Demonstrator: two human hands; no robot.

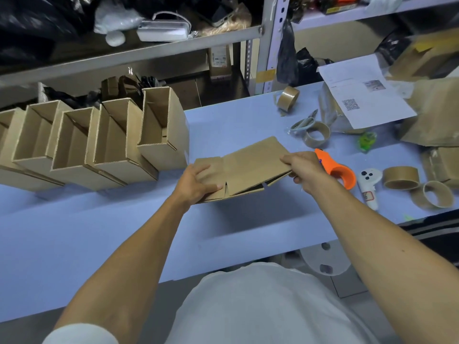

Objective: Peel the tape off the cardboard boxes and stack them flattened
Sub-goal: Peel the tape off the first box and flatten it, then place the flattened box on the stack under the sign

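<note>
A flattened brown cardboard box (250,165) lies in the middle of the blue table (124,232), held at both ends. My left hand (198,182) grips its left flap, thumb on top. My right hand (301,170) pinches its right edge. A row of several open, unflattened cardboard boxes (99,142) leans together at the left of the table, their openings facing up.
An orange tape dispenser (337,172) lies just right of my right hand. Further right are a white controller (370,184), empty tape cores (401,177), a tape roll (288,98), scissors (304,121), a printed sheet (360,95) and more cardboard (437,112). Cluttered metal shelves (149,50) stand behind.
</note>
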